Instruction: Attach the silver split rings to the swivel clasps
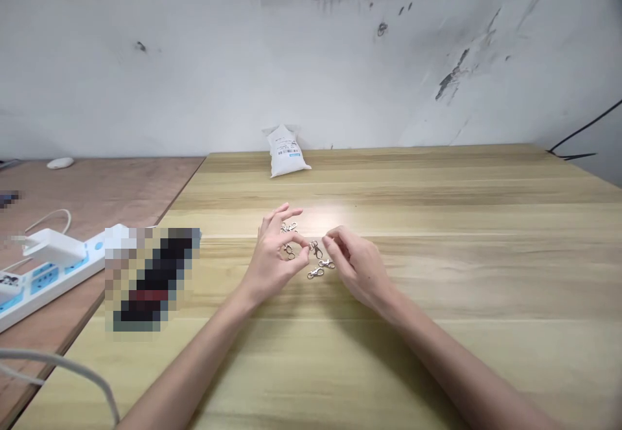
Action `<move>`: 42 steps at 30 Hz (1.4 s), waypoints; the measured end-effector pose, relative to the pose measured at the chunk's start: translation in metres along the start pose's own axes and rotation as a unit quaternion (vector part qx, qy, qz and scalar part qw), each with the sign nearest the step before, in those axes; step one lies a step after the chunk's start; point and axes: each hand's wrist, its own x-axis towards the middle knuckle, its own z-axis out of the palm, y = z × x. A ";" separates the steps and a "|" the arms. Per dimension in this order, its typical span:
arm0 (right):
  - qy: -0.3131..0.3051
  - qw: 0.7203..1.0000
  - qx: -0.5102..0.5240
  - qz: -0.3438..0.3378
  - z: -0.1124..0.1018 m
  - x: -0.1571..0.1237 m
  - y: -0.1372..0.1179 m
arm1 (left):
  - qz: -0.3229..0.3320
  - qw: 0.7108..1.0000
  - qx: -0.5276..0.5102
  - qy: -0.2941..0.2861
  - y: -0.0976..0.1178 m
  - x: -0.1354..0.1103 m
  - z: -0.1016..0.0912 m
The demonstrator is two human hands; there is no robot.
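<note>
My left hand [279, 248] has its thumb and index finger pinched together on the end of a small silver lobster clasp [317, 250], while its other fingers are raised. Just right of that clasp, my right hand [357, 258] is closed with thumb and fingertips together; whatever it may hold is hidden. Below, between the hands, lie another lobster clasp [315, 273] and a further clasp [327, 264] close to the right fingers. More silver clasps [290, 227] show behind the left hand, and one clasp [289, 251] is visible through the loop of its fingers.
A white plastic packet [287, 155] with a printed label sits at the table's back by the wall. A blurred-out dark object [155, 278] lies to the left. Beyond it are a white power strip [63, 274] with a plugged-in charger [56, 248] and a cable [72, 366] in front.
</note>
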 end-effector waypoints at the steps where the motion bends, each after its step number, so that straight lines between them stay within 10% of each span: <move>1: 0.004 0.999 -0.034 -0.031 0.001 0.000 -0.001 | -0.013 1.000 -0.007 -0.006 -0.001 0.000 0.001; 10: 0.031 0.968 -0.198 -0.153 0.006 -0.001 -0.008 | -0.025 1.000 0.005 -0.011 -0.001 0.002 -0.003; 19: -0.057 0.997 0.045 -0.040 0.007 -0.006 -0.013 | 0.098 0.987 0.120 0.042 0.001 0.001 -0.003; 28: 0.008 0.975 -0.195 -0.109 0.009 -0.002 -0.008 | 0.052 0.996 0.069 0.030 0.002 0.000 -0.001; 33: -0.029 0.977 -0.165 -0.133 0.014 -0.004 -0.008 | 0.074 0.990 0.118 0.036 0.002 0.000 0.001; 42: -0.115 0.973 -0.119 -0.158 0.002 0.001 0.011 | 0.153 0.953 0.208 -0.158 -0.027 0.007 -0.032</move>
